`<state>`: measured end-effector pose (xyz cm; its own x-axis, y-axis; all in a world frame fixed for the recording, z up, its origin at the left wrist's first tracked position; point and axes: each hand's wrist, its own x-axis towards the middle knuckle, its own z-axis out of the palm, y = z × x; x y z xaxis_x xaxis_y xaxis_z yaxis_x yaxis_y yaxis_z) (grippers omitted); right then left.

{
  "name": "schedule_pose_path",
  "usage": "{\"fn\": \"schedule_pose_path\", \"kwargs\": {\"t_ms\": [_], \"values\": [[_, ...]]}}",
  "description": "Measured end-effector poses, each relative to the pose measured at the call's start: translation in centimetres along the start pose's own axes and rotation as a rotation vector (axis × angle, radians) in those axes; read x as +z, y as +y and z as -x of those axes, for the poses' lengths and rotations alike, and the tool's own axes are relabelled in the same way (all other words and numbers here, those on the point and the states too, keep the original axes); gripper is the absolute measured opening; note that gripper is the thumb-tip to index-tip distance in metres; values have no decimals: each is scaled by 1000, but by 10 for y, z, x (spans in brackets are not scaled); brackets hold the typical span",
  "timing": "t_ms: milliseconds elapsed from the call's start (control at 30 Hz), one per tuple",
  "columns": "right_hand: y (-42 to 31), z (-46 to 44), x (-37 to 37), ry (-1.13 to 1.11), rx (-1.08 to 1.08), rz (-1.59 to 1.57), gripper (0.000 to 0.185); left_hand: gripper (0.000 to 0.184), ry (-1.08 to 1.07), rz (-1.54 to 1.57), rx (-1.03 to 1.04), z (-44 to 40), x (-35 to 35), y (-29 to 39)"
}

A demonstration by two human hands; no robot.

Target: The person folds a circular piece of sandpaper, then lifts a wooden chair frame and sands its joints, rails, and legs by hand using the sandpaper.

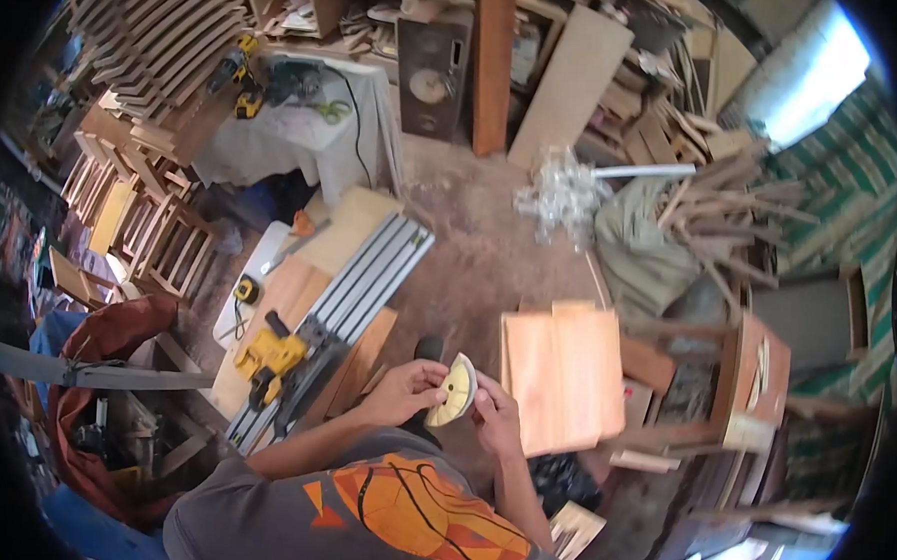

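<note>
In the head view, a round pale yellow disc (452, 392) with a small dark centre hole is held up in front of the body, tilted. My left hand (404, 392) grips its left edge with fingers closed. On the right side of the disc, my right hand (494, 418) pinches the rim between thumb and fingers. Just left of my hands, a yellow saw (273, 357) rests on a long metal guide rail (377, 274). Stacked wooden boards (561, 380) lie to the right of my right hand.
A cloth-covered table (314, 144) with power tools stands at the back left. Behind the work area are a speaker cabinet (432, 79) and leaning boards. Clear plastic (562, 197), a greenish sack (642, 248) and scrap sticks (736, 218) lie at the right. A measuring tape (247, 290) is beside the rail.
</note>
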<state>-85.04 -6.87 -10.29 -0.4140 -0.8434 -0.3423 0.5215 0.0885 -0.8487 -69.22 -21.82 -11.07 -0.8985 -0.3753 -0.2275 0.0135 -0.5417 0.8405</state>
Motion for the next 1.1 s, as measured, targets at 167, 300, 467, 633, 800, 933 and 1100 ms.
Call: {"fn": "schedule_pose_path", "kwargs": {"t_ms": [167,300,467,633,800,933,1100], "values": [[-96,-129,-3,-179,-39,-82,53,42,197,5,27,-99,-12,97],[-154,-229,1,-345,-49,18,51,42,309,23,155,-169,-30,143],[-200,-365,-30,-387,160,90,45,41,372,109,212,-272,-59,164],[-254,-523,-59,-340,203,293,45,46,473,245,278,-431,-97,185],[-349,-654,-42,-416,156,640,36,46,547,167,351,-561,-135,253],[-369,-751,12,-564,250,391,35,44,766,129,352,-589,-175,314],[-373,-876,156,-1072,3,933,25,42,1205,145,679,-611,-250,358]]}}
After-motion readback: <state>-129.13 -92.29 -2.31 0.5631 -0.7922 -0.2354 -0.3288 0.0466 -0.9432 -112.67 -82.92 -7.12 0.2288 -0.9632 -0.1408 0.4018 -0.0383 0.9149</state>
